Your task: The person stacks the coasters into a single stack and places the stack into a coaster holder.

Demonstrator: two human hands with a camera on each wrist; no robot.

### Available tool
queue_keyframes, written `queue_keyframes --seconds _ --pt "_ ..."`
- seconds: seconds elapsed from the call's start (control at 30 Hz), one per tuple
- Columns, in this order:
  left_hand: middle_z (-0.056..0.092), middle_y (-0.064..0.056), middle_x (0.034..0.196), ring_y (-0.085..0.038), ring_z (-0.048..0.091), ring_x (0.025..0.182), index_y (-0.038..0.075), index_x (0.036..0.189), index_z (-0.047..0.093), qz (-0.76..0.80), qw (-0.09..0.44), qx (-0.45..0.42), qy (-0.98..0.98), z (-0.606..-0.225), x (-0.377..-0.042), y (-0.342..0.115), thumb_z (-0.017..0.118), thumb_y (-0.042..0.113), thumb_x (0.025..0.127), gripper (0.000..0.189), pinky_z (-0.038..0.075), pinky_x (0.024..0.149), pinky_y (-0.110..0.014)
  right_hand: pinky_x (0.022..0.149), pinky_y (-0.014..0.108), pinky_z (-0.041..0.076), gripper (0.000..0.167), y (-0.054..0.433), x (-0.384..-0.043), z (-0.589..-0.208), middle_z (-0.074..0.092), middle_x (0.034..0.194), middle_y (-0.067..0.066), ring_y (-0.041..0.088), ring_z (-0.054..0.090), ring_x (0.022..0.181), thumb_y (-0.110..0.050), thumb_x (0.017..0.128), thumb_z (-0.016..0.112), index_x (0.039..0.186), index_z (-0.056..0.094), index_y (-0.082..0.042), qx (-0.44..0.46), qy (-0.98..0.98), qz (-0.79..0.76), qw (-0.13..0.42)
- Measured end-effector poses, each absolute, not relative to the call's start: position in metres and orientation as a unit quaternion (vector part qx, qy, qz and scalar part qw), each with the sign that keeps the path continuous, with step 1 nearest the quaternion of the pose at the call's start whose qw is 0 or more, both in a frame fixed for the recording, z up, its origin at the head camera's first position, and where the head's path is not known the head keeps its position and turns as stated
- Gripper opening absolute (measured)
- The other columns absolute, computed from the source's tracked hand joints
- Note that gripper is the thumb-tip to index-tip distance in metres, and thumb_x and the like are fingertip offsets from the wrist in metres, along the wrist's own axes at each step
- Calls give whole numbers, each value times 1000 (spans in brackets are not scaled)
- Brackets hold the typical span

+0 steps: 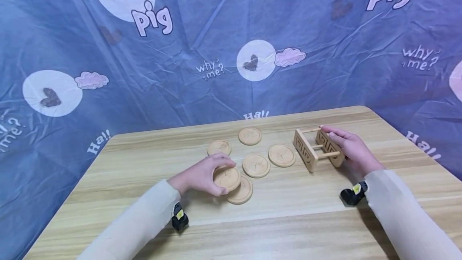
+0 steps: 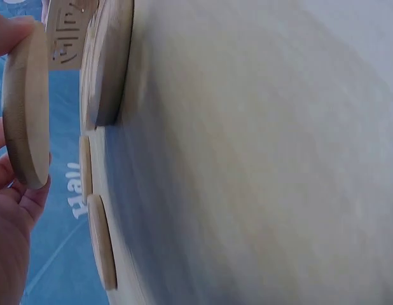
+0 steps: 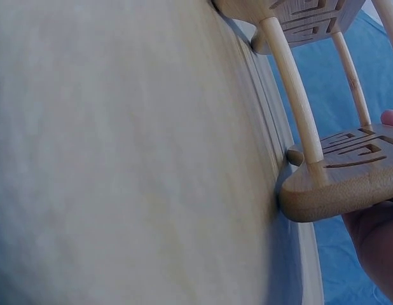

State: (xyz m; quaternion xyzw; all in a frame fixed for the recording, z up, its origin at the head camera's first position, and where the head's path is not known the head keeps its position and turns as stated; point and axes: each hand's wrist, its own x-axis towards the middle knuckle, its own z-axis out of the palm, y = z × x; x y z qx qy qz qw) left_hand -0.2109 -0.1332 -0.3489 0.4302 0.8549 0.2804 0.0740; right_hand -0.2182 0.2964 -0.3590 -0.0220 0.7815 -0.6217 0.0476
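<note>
In the head view my left hand (image 1: 205,175) pinches a round wooden coaster (image 1: 227,180) by its edges, thumb on the near side and fingers on the far side. The left wrist view shows this coaster (image 2: 25,108) lifted off the table and standing edge-on to the camera. It overlaps another coaster (image 1: 242,195) lying below it. At the right, my right hand (image 1: 353,148) grips the outer panel of a wooden coaster holder (image 1: 304,151). This holder has two carved side panels joined by dowels (image 3: 292,89) and stands upright on the table.
Several more coasters lie flat between the hands: one in the middle (image 1: 256,166), another beside the holder (image 1: 282,155), one at the back (image 1: 250,136) and one behind my left hand (image 1: 218,147). A blue printed cloth (image 1: 216,51) hangs behind the wooden table (image 1: 288,228).
</note>
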Motion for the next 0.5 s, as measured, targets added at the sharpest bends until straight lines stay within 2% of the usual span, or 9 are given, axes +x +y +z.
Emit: queue_keyframes --seconds 0.27,0.5 --pt "49 -3 128 -16 43 118 4 128 53 291 105 433 847 -350 -206 -124 78 19 59 75 34 105 -37 78 19 50 54 297 -217 -360 49 107 -25 -5 53 93 -42 94 47 142 38 -18 -30 769 -638 39" --pt "48 -2 130 -13 43 120 4 131 50 280 131 437 844 -355 -206 -117 79 22 61 78 30 108 -35 77 19 51 53 296 -217 -359 49 106 -23 -4 54 93 -41 94 48 141 39 -20 -27 763 -644 42"
